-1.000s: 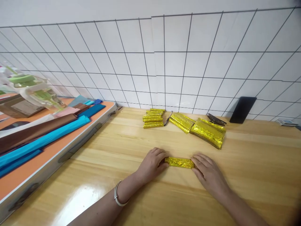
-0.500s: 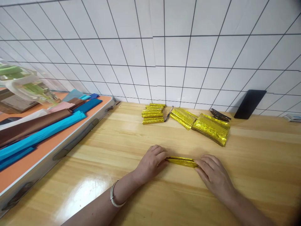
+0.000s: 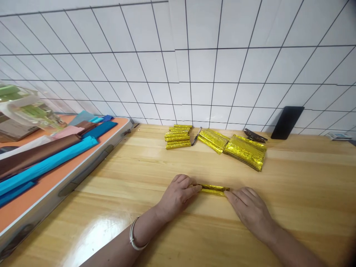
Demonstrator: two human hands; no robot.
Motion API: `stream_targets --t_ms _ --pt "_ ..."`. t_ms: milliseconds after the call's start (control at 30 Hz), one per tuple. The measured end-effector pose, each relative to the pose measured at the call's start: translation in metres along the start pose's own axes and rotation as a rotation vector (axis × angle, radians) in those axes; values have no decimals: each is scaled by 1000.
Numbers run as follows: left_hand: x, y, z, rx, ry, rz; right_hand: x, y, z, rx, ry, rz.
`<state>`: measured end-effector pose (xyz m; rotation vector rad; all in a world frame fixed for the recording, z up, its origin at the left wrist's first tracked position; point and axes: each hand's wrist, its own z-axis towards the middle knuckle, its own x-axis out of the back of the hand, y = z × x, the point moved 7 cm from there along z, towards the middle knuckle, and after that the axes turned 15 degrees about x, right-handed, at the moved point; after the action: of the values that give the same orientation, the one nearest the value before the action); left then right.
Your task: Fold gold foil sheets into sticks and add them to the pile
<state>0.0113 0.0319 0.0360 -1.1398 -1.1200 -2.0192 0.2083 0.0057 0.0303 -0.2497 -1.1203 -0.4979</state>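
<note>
A narrow folded strip of shiny gold foil paper [image 3: 213,190] lies on the wooden table, held at both ends. My left hand [image 3: 179,193] is closed on its left end, the thumb pressing along the edge. On the right end my right hand [image 3: 249,207] is closed too, fingertips pinching the foil. Beyond the hands is a small stack of folded gold foil strips [image 3: 178,138]. To its right are a flat gold foil sheet [image 3: 213,141] and a thicker pile of gold foil sheets [image 3: 246,151].
A pen [image 3: 196,136] lies beside the folded strips. Near the tiled wall are a dark hair clip [image 3: 255,135] and a leaning black phone-like slab [image 3: 287,122]. At left, an orange-topped case [image 3: 83,163] bears rolled coloured paper [image 3: 52,160] and a clear green-lidded container [image 3: 30,105].
Both thumbs have shifted on the foil strip, and it looks folded narrower, its upper edge turned up. The camera view has moved slightly, shifting the surroundings left.
</note>
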Motion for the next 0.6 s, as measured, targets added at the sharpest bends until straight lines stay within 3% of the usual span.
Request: stream_targets --t_ms 333,600 --pt "0 2 -4 -8 -14 60 5 -6 3 48 -42 88" --pt "1 12 -7 -46 -89 202 1 -7 2 56 -80 118"
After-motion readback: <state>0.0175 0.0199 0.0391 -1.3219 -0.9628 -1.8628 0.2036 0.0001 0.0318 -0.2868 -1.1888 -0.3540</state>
